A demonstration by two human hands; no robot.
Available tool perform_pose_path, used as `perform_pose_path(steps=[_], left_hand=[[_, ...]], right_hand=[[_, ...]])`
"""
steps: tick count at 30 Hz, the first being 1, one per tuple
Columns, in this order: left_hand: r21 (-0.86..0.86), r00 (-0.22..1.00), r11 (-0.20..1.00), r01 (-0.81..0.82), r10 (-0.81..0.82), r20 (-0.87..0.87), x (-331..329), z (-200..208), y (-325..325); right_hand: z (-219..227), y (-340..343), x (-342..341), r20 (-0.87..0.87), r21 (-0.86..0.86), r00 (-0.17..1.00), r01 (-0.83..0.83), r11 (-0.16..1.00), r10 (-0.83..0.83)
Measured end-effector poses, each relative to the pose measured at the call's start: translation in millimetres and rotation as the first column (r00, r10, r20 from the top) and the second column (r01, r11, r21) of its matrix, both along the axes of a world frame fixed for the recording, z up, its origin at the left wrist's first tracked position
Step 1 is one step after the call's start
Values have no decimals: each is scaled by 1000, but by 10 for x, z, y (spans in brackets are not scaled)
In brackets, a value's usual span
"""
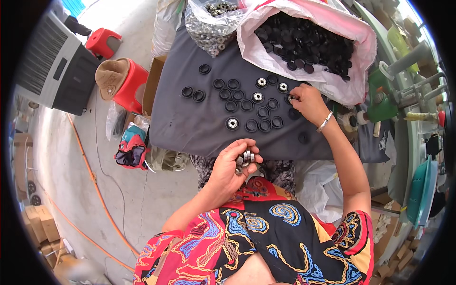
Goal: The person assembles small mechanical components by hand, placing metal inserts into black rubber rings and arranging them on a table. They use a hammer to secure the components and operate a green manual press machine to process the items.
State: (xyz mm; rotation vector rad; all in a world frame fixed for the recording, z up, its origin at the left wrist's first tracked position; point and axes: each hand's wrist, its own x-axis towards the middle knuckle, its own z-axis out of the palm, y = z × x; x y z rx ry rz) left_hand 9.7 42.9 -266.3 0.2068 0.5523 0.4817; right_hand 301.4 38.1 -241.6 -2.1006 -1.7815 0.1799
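Note:
My left hand [227, 164] is curled around several small metal ball bearings [247, 156], just off the near edge of the grey cloth-covered table [190, 135]. Out to the right, my right hand [311, 105] pinches one bearing [291, 97] at a black part on the tabletop, largely hidden by the fingers. Black round wheel-like rings [247, 105] lie scattered across the middle of the cloth. Several of them have a shiny bearing in the centre, among them a ringed bearing [232, 123] near the front and another ringed bearing [283, 87] beside my right hand.
A white woven sack [247, 42] of black discs lies open at the back right. Beside it stands a clear bag [211, 35] of bearings. A green machine [382, 97] borders the right side. Red stools [130, 90] and a grey cooler [57, 61] stand left.

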Motion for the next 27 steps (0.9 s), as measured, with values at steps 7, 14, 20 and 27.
perform_pose_path(steps=[7, 14, 20, 27], left_hand=[[3, 999, 1000, -17, 17, -39, 16, 54, -9], [-93, 994, 991, -97, 92, -52, 61, 147, -32], [-115, 997, 990, -77, 77, -5, 64, -24, -54], [-90, 997, 996, -22, 16, -70, 13, -7, -226]], right_hand=[[-3, 90, 8, 158, -73, 986, -47, 996, 58], [236, -74, -190, 323, -7, 941, -105, 994, 101], [535, -570, -1202, -108, 207, 868, -458, 864, 486], [280, -758, -1462, 120, 162, 871, -490, 856, 476]])
